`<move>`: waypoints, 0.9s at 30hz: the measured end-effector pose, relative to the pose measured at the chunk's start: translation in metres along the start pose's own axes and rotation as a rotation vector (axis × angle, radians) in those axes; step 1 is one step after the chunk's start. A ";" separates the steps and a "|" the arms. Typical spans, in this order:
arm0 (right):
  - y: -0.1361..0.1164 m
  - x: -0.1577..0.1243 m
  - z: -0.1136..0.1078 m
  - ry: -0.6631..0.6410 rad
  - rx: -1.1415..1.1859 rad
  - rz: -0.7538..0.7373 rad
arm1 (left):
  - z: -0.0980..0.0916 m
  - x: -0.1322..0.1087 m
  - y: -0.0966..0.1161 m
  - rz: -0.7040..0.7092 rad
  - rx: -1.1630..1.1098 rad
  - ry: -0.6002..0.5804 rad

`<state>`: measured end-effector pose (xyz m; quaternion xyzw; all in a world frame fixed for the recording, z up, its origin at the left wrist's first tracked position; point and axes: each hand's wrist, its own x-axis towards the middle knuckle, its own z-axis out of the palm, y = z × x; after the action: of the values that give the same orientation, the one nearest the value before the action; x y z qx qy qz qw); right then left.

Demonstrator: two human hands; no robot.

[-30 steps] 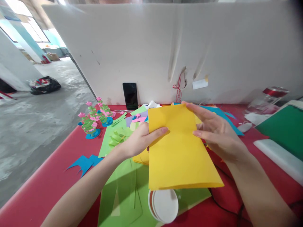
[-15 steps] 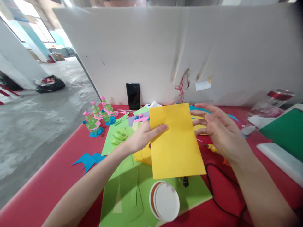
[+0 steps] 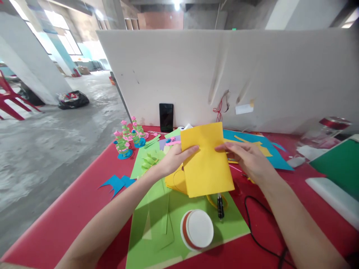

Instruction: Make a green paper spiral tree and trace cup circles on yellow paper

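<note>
A plain yellow sheet of paper (image 3: 206, 168) is held up above the table, tilted toward me. My left hand (image 3: 176, 158) grips its left edge, thumb on the front and the other fingers hidden behind. On the right edge, my right hand (image 3: 241, 151) pinches the sheet near its upper part. Below lies a large green sheet (image 3: 157, 224), bearing a white-lidded tub (image 3: 199, 228) and a black-handled tool (image 3: 220, 207). More yellow paper (image 3: 175, 181) lies partly hidden behind the held sheet.
Small pink-and-green paper plants (image 3: 122, 145) stand at the left, near blue paper scraps (image 3: 114, 183). A black phone (image 3: 166, 117) leans on the white board (image 3: 190, 74). At the right are a black cable (image 3: 258, 239), blue paper (image 3: 280, 162) and a clear jar (image 3: 322, 130).
My right hand has gone from spread fingers beside the yellow sheet to pinching its right edge. The view has tilted up a little, and the sheet's lower edge uncovers more of the black-handled tool.
</note>
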<state>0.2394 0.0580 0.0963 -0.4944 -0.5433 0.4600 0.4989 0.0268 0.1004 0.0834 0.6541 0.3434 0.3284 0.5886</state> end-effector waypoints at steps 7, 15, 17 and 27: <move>-0.035 0.022 -0.008 -0.242 -0.326 -0.107 | -0.047 0.020 0.016 0.068 -0.002 -0.197; -0.058 0.040 0.007 -0.497 -0.533 -0.136 | -0.038 0.046 0.071 0.064 0.521 -0.320; -0.060 0.041 0.006 -0.510 -0.536 -0.128 | -0.034 0.047 0.073 0.111 0.519 -0.325; -0.014 0.029 -0.060 -0.353 -0.699 0.043 | -0.096 0.040 0.064 0.030 0.519 0.214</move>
<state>0.2975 0.0862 0.1177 -0.5589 -0.7342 0.3356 0.1897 -0.0274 0.1820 0.1568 0.7495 0.4664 0.3055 0.3569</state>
